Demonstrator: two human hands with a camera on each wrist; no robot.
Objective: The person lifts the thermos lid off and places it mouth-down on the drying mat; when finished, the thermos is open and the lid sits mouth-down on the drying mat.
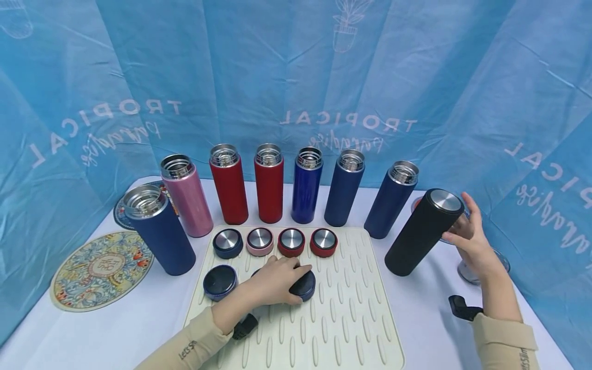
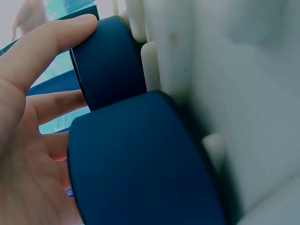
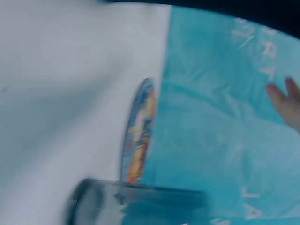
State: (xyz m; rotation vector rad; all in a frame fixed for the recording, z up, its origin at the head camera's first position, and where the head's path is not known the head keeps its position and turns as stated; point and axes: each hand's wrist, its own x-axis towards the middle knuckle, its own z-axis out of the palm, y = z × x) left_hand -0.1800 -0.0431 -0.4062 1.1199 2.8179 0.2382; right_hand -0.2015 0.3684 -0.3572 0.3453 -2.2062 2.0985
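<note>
On the ribbed mat, my left hand pinches a dark blue bottle lid at its rim. The left wrist view shows the thumb on this lid, with a second blue lid close by under the palm. In the head view that second lid is mostly hidden by the hand. My right hand is beside a tall black thermos bottle with a steel-topped lid on, fingers spread; whether the fingertips touch it is hard to tell. Its fingers show at the right wrist view's edge.
Several lidless bottles stand in an arc behind the mat, including a pink one and a red one. More lids, such as a blue one, lie on the mat. A clear glass stands right of the black bottle.
</note>
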